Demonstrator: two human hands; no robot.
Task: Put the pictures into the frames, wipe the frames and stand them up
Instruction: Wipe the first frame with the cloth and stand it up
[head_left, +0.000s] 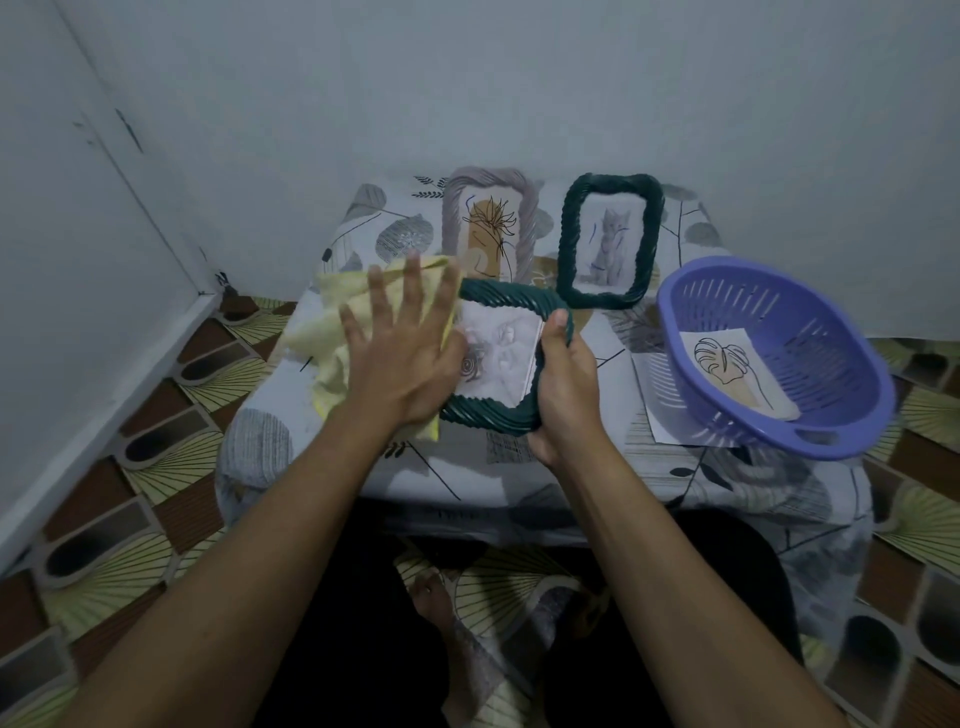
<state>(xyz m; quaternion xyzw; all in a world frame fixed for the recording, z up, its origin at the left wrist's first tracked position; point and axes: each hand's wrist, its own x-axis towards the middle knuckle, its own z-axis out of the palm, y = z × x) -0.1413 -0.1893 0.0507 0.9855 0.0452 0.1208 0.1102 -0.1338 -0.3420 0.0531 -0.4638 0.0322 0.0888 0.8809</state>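
A dark green frame (511, 301) with a grey picture in it lies tilted at the middle of the small table. My right hand (563, 384) grips its right edge, thumb on the front. My left hand (402, 340) is spread flat, fingers straight, pressing a pale yellow cloth (332, 332) against the frame's left side. Behind, a grey frame (524, 208) with a plant drawing and a second dark green frame (569, 234) with a cat picture stand against the wall.
A purple plastic basket (831, 332) sits at the table's right, holding a loose leaf drawing (727, 364) and resting partly on a white sheet (649, 395). A leaf-patterned cloth (467, 467) covers the table. Walls close in behind and to the left; patterned floor lies all around.
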